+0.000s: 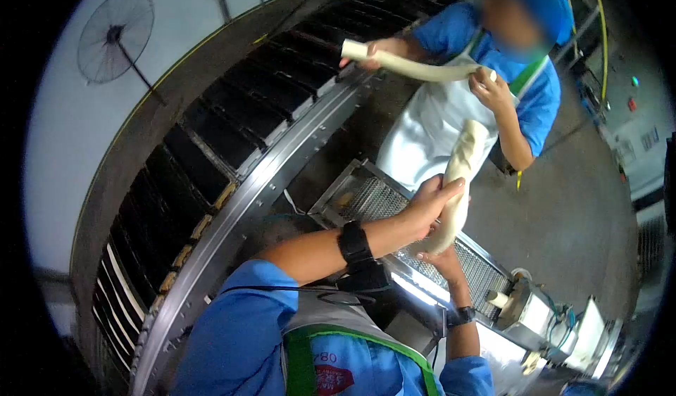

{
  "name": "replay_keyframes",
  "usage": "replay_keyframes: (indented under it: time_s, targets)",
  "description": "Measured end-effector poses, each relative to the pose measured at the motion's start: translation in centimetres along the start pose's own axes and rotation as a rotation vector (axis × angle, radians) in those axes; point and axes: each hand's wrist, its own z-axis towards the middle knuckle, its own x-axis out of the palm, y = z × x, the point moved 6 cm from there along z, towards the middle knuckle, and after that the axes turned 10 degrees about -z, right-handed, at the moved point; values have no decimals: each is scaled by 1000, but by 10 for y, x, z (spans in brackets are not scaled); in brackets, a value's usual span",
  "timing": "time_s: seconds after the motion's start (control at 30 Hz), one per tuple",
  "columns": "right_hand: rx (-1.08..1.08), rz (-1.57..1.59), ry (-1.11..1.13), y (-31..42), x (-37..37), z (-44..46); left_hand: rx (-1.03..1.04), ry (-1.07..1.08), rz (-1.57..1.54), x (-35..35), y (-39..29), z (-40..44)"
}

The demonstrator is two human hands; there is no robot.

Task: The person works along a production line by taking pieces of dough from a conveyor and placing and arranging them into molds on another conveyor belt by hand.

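Observation:
A thick pale dough-like roll (462,158) is held upright and slightly tilted in front of my body. My left hand (433,202) is closed round its middle, with the thumb along its side. Lower down, my right hand (443,261) supports the bottom end of the same roll, its fingers partly hidden behind it. Beneath both hands lies a metal mesh conveyor (377,197). Across from me a co-worker in a blue cap and white apron (429,139) holds another long pale roll (415,68) with both hands, one near each end.
A curved metal rail (253,179) borders a conveyor of dark trays (193,167) on the left; several long pale strips (123,290) lie at its lower end. Machinery (531,318) stands at the lower right. A fan (115,35) is by the wall.

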Motion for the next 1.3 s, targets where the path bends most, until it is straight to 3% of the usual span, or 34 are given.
replay_keyframes:
  time_s: [0.07,0.2,0.5,0.63,0.7,1.03,1.17,1.2,1.3]
  targets:
    - [71,137,34,10,3,-6,9,-44,-129,-1,-7,-7]
    - [188,-48,46,-1,-15,-17,101,-189,-237,-43,-23,-9]
    - [274,-45,219,53,-15,5,152,-138,-293,-94,-78,-14]
    - [210,-85,223,62,-18,11,120,-195,-267,-110,-77,-10]
    - [274,-37,234,74,-18,11,41,-338,-233,-121,-73,-17]
    - [316,-17,166,59,-7,31,36,-337,-76,-149,-88,-22]
    - [344,-4,182,77,-13,25,61,-368,-53,-149,-79,-30]
    - [244,-41,164,83,-16,27,53,-364,-54,-148,-79,-33]
    - [307,-33,215,93,-15,43,22,-382,-66,-159,-87,-28]
